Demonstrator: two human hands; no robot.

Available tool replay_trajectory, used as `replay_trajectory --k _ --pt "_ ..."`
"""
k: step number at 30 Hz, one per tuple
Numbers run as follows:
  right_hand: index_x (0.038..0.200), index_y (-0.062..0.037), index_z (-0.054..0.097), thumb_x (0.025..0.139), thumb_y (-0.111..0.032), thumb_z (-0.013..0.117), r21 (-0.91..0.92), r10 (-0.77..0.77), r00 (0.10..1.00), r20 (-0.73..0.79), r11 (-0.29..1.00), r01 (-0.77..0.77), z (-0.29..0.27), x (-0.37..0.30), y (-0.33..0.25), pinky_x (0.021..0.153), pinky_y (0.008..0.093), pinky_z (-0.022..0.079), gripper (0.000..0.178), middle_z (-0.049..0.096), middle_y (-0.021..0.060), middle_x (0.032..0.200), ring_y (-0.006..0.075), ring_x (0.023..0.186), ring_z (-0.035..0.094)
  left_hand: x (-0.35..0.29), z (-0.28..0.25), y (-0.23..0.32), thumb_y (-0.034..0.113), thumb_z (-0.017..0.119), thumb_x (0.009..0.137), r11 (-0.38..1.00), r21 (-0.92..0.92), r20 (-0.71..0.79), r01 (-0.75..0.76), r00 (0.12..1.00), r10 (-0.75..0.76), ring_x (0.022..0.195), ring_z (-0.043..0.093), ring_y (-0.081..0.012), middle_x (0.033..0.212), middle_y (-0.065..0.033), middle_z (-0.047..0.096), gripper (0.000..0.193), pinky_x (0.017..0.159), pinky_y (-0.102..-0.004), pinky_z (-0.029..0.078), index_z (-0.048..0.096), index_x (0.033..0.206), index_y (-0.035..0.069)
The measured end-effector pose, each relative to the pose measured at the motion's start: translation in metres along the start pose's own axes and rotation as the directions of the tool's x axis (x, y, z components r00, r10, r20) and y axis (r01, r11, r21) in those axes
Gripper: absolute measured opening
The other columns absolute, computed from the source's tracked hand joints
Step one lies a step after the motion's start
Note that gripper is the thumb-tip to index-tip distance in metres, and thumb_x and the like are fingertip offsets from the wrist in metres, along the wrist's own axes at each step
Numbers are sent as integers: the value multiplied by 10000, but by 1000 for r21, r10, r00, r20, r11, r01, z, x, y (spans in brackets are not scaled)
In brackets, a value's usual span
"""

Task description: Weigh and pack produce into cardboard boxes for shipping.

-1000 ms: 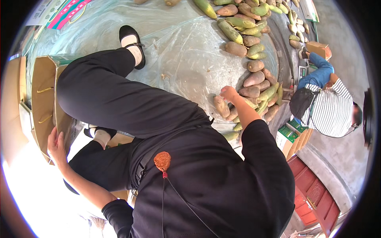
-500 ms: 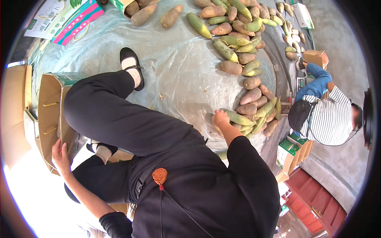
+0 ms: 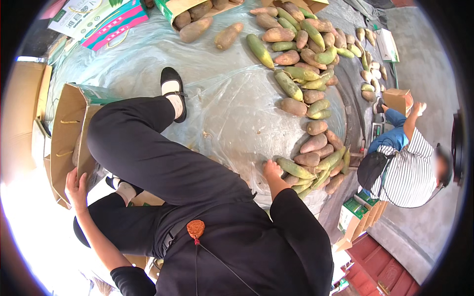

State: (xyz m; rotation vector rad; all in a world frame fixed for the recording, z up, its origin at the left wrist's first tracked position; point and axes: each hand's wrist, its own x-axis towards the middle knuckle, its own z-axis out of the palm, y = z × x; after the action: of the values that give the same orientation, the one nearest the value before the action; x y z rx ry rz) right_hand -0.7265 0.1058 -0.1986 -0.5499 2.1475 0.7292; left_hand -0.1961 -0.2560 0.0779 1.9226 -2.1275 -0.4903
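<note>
Curling its fingers inward, the bare right hand (image 3: 272, 168) is at the near, left edge of a long heap of green and brownish-pink tapering root vegetables (image 3: 287, 85). Right by it is the tip of a plump, elongated green root (image 3: 295, 168) lying at that same edge of the heap; whether the fingers are clamped on anything cannot be told, since the back of the hand hides the palm. Well to the left of the heap, the bare left hand (image 3: 75, 191) touches the edge of an open brown cardboard carton with yellow cord handles (image 3: 66, 138); whether it grips that edge is unclear. A translucent bluish plastic sheet (image 3: 237, 98) spreads out to the left of the heap, where a black strapped shoe (image 3: 175, 93) is. Left of the heap's far end, a loose brownish tapering root (image 3: 229, 36) lies near an open green-and-brown carton (image 3: 172, 9) with similar roots at its mouth. Right of the heap are smaller, paler roots (image 3: 366, 75) and a co-worker in a black-and-white striped top (image 3: 407, 170), one arm raised.
</note>
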Motion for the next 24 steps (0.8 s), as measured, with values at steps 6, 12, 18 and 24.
replay_trajectory --k 6,12,18,24 --pt "1182 -121 511 889 -321 494 -29 -34 999 -43 999 33 -1 -14 1 887 480 451 355 547 95 1217 303 1144 530 -2 -1 -4 87 670 793 995 85 -11 -52 999 54 829 600 -218 919 -99 608 270 771 -307 474 609 1038 -8" --pt "1158 -91 481 805 -289 616 38 -240 968 -71 969 243 -22 -17 -16 895 455 460 426 550 148 1171 351 1083 548 -1 -6 10 68 654 796 998 46 -25 -49 998 50 865 608 -218 945 -100 617 268 807 -311 475 616 1055 10" --pt "1106 -91 496 769 -256 628 209 -529 815 -237 791 575 -82 -19 -82 883 453 457 398 564 188 1118 364 1039 563 -5 -15 13 59 647 792 999 32 -23 1 1000 0 873 610 -206 951 -91 623 279 813 -305 477 626 1070 39" --pt "1223 -109 468 717 -283 684 290 -425 863 -272 819 495 -117 -11 -138 910 425 447 577 552 202 1184 358 1094 541 -6 -14 10 59 660 787 1000 16 -29 -2 1000 2 864 608 -203 944 -91 625 295 805 -309 475 628 1080 44"
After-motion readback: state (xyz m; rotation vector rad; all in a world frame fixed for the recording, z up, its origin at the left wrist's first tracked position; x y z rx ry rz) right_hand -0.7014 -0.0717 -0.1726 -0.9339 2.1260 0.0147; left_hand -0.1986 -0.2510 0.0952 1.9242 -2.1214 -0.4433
